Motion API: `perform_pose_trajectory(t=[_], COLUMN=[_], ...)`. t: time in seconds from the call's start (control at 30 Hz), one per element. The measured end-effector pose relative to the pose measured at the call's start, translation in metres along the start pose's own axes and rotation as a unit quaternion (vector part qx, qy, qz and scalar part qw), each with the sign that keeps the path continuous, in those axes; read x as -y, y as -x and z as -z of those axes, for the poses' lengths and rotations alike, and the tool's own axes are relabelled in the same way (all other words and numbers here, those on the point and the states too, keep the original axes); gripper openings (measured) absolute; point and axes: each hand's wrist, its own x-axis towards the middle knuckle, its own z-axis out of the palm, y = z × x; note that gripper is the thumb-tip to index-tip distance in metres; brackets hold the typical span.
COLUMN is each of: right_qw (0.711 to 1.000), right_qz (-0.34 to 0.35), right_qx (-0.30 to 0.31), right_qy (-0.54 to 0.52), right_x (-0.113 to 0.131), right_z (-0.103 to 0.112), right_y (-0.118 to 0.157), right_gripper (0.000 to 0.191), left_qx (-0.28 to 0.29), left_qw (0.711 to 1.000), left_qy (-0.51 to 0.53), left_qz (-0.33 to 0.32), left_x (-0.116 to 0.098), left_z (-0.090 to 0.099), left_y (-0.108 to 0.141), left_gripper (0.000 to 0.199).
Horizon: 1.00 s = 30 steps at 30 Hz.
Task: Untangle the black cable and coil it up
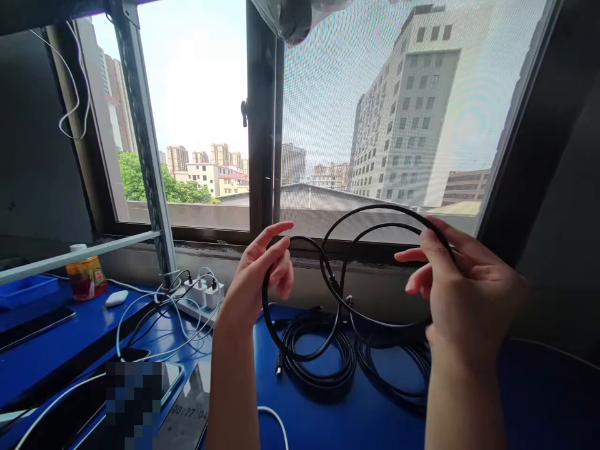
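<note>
Loosely looped in the head view, a smooth black cable (334,284) hangs in the air between both hands, above coiled cables (321,379) on the blue surface (323,431). The left hand (267,265), index finger extended, curls around one loop; the right hand (464,275) pinches the other side between thumb and fingers.

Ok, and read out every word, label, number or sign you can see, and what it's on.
"00:27:04": the dark screen; any further digits may be hidden.
Bottle label: too small and blurred to read.
Held black cable: no readable text.
</note>
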Motion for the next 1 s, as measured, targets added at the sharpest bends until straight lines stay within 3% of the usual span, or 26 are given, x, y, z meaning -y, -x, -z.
perform_pose_trajectory(t=[0.17,0.3,0.43,0.7,1.0], right_qw=[0.999,0.998,0.995,0.975,0.966], right_qz=[0.043,0.049,0.047,0.062,0.058], right_qx=[0.01,0.027,0.084,0.207,0.25], right_qy=[-0.011,-0.006,0.018,0.044,0.046], right_x=[0.004,0.002,0.001,-0.003,-0.004], right_z=[-0.013,-0.017,-0.015,-0.02,-0.021], right_y=[0.012,0.016,0.013,0.02,0.021], right_gripper=[0.029,0.029,0.027,0.027,0.027], left_qx=[0.042,0.087,0.087,0.081,0.073], left_qw=[0.998,0.989,0.985,0.987,0.99], left_qy=[-0.03,-0.077,-0.089,-0.078,-0.077], left_qz=[0.04,0.093,0.12,0.114,0.097], left_x=[0.005,0.009,0.012,0.015,0.018], left_z=[-0.009,-0.013,-0.018,-0.028,-0.029], left_y=[-0.002,-0.003,-0.003,-0.004,-0.004], left_gripper=[0.02,0.029,0.036,0.036,0.028])
